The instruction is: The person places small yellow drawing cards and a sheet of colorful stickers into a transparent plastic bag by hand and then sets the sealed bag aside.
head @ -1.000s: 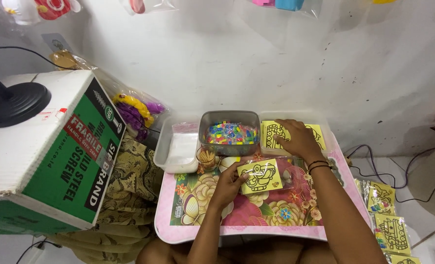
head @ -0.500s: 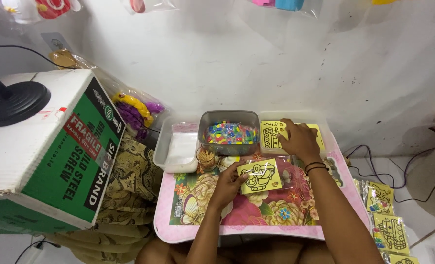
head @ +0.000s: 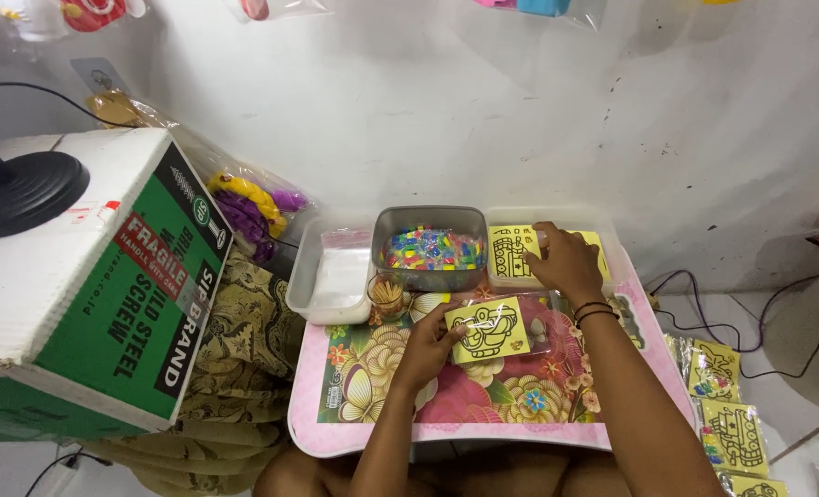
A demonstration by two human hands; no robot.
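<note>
Left hand [head: 425, 342] pinches yellow card [head: 490, 329], long axis level, on tabletop [head: 483, 405]; right hand [head: 564, 261], just beyond, grasps another card [head: 511, 250].

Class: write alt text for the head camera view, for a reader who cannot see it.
A person's left hand holds a yellow picture card in a clear sleeve on a floral lap table, while the right hand rests on a stack of yellow cards beside a tub of coloured beads.

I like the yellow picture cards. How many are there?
6: one in the left hand at, one or more under the right hand at, three on the floor. More may be stacked unseen.
</note>
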